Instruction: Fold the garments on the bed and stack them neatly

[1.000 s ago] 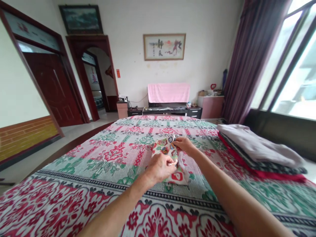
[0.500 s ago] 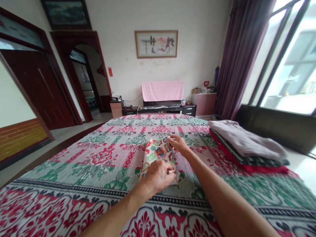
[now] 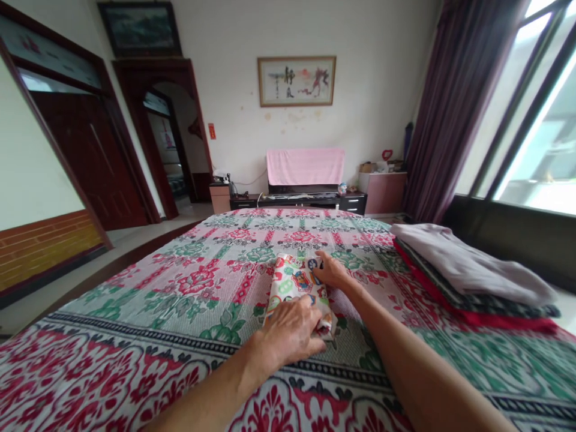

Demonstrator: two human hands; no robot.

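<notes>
A small folded cloth (image 3: 293,282) with a bright cartoon print lies on the red-and-green flowered bedspread (image 3: 180,300), in the middle of the bed. My left hand (image 3: 290,330) rests on the cloth's near end, fingers curled over its edge. My right hand (image 3: 330,271) presses on the cloth's far right corner, fingers closed against it. Both forearms reach in from the bottom of the view.
A stack of folded clothes (image 3: 468,270), grey on top with dark and red layers under it, lies on the bed's right side by the window. Beyond the bed stands a low dark cabinet (image 3: 299,203) with a pink-covered screen. Doorways open at the left.
The cloth has been folded narrower and laid flat. My left hand has moved down onto its near end; my right hand stays at the far corner.
</notes>
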